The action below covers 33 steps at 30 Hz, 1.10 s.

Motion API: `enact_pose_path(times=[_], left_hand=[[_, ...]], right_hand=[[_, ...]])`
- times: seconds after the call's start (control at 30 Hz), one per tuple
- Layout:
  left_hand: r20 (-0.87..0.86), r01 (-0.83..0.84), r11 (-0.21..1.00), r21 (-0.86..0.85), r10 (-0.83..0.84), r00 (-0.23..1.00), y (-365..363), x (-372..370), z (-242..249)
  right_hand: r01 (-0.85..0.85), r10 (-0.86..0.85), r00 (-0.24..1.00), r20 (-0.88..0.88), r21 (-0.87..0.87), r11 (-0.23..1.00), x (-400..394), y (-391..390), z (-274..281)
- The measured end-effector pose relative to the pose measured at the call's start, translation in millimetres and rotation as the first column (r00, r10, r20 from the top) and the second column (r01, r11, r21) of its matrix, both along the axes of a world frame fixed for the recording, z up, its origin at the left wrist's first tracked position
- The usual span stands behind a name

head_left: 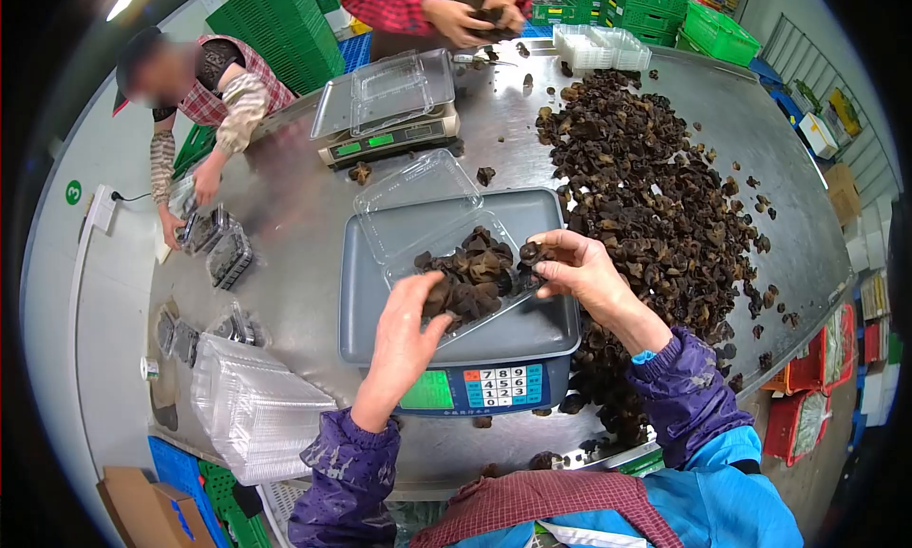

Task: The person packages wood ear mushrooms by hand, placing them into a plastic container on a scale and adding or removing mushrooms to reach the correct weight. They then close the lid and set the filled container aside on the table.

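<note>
On the grey scale point(370, 311) sits a clear plastic clamshell box point(423, 182), its lid folded back. Dark brown wood ear mushrooms point(475, 268) are heaped inside it. My right hand point(584, 273) pinches a small wood ear mushroom point(532, 254) between thumb and fingers at the box's right edge. At the left edge, my left hand point(404, 330) rests against the heap, thumb and fingers apart and slightly curved. A large pile of loose wood ear mushrooms point(646, 187) spreads over the metal table to the right of the scale.
A second scale point(389, 135) holding another clear box stands farther back. Nested clear boxes point(256, 406) lie at the left. One co-worker's hands point(195, 197) touch filled boxes point(228, 254); another person's hands point(475, 21) hold mushrooms at the far edge. Green crates point(651, 7) stand behind.
</note>
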State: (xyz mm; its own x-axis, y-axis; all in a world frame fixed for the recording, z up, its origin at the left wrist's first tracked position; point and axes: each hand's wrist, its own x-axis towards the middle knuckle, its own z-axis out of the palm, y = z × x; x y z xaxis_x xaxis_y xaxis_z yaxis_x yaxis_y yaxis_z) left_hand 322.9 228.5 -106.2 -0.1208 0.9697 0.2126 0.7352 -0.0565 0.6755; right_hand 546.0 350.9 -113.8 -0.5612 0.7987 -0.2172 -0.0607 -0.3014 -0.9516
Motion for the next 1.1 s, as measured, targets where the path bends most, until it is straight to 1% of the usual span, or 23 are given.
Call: enact_pose_path(times=[0.03, 0.1, 0.13, 0.17, 0.3, 0.37, 0.4, 0.43, 0.47, 0.5, 0.6, 0.63, 0.7, 0.73, 0.77, 0.8, 0.83, 0.87, 0.93, 0.97, 1.0, 1.07, 1.1], left_hand=[[-0.001, 0.001, 1.0, 0.001, -0.001, 1.0, 1.3, 1.1, -1.8], [-0.124, -0.019, 0.987, 0.157, 0.038, 0.991, 6.9, 11.4, 6.7], [-0.132, -0.054, 0.975, 0.218, 0.084, 0.988, 9.2, 19.3, 11.8], [-0.134, -0.056, 0.975, 0.217, 0.087, 0.987, 10.5, 27.0, 17.8], [0.091, -0.011, 0.976, 0.219, -0.009, 0.996, 17.5, 50.4, 25.2], [0.247, 0.005, 0.989, 0.15, -0.042, 0.968, 14.9, 53.5, 23.6], [0.247, 0.002, 0.989, 0.15, -0.039, 0.968, 12.6, 53.0, 24.3], [0.314, -0.026, 0.985, 0.168, -0.028, 0.949, 9.6, 51.7, 25.6], [0.381, -0.056, 0.982, 0.182, -0.018, 0.925, 5.4, 49.7, 26.0], [0.381, -0.062, 0.982, 0.18, -0.012, 0.924, 0.3, 46.4, 25.2], [0.557, -0.154, 0.982, 0.109, 0.069, 0.828, -20.5, 31.2, 23.8], [0.624, -0.207, 0.976, 0.064, 0.122, 0.771, -31.2, 27.2, 27.3], [0.638, -0.237, 0.971, 0.004, 0.18, 0.749, -61.1, 13.5, 26.4], [0.638, -0.247, 0.969, 0.003, 0.188, 0.747, -77.4, 9.6, 24.0], [0.641, -0.269, 0.956, -0.118, 0.28, 0.715, -94.1, 6.9, 20.9], [0.633, -0.286, 0.929, -0.236, 0.37, 0.68, -111.0, 5.5, 17.5], [0.631, -0.295, 0.926, -0.234, 0.376, 0.678, -128.1, 5.3, 13.3], [0.588, -0.314, 0.896, -0.315, 0.443, 0.676, -145.9, 6.0, 8.0], [0.492, -0.329, 0.822, -0.466, 0.549, 0.675, -187.8, 6.0, -7.5], [0.443, -0.328, 0.777, -0.537, 0.59, 0.675, -211.0, 6.1, -18.0], [0.445, -0.333, 0.772, -0.541, 0.599, 0.666, -234.5, 6.3, -26.4], [0.255, -0.23, 0.642, -0.731, 0.57, 0.781, -282.3, 7.8, -41.5], [0.257, -0.23, 0.633, -0.739, 0.58, 0.773, -301.4, 10.3, -51.9]], right_hand=[[0.0, 0.0, 1.0, 0.013, 0.044, 0.999, -1.6, -3.3, 2.1], [-0.024, 0.023, 1.0, 0.014, 0.095, 0.995, -3.4, -8.5, 5.2], [-0.028, 0.026, 0.999, 0.02, 0.096, 0.995, -4.9, -12.1, 6.3], [-0.061, 0.059, 0.998, 0.017, 0.136, 0.989, -5.9, -15.7, 8.2], [-0.075, 0.028, 0.992, 0.124, 0.39, 0.918, -14.2, -32.5, 11.2], [-0.119, 0.014, 0.98, 0.199, 0.527, 0.841, -17.5, -40.6, 16.6], [-0.118, -0.002, 0.976, 0.219, 0.532, 0.839, -18.9, -44.0, 23.5], [-0.12, 0.001, 0.976, 0.22, 0.531, 0.839, -18.9, -44.0, 24.9], [-0.152, 0.039, 0.974, 0.224, 0.515, 0.844, -18.8, -43.2, 25.8], [-0.185, 0.079, 0.971, 0.227, 0.5, 0.846, -19.3, -42.4, 26.4], [-0.222, 0.093, 0.963, 0.251, 0.554, 0.803, -24.2, -39.6, 27.2], [-0.184, 0.068, 0.972, 0.227, 0.542, 0.82, -27.0, -37.5, 27.1], [-0.077, 0.01, 0.993, 0.118, 0.577, 0.813, -37.1, -27.7, 24.7], [-0.055, -0.048, 0.987, 0.152, 0.604, 0.795, -43.2, -25.0, 29.2], [-0.114, -0.093, 0.961, 0.26, 0.679, 0.725, -49.9, -21.9, 38.5], [-0.158, -0.138, 0.952, 0.272, 0.827, 0.54, -57.9, -17.0, 32.4], [-0.2, -0.185, 0.945, 0.269, 0.925, 0.324, -65.3, -12.6, 21.1], [-0.2, -0.178, 0.947, 0.267, 0.925, 0.322, -69.1, -10.7, 12.1], [-0.368, -0.241, 0.888, 0.392, 0.92, 0.137, -71.9, -7.6, 0.9], [-0.37, -0.234, 0.89, 0.392, 0.92, 0.132, -68.8, -6.8, 5.6], [-0.304, -0.273, 0.901, 0.336, 0.94, 0.153, -61.2, -7.4, 12.9], [-0.228, -0.318, 0.901, 0.294, 0.946, 0.229, -38.4, -5.8, 15.1], [-0.218, -0.322, 0.897, 0.304, 0.936, 0.278, -22.6, -2.2, 12.9]])
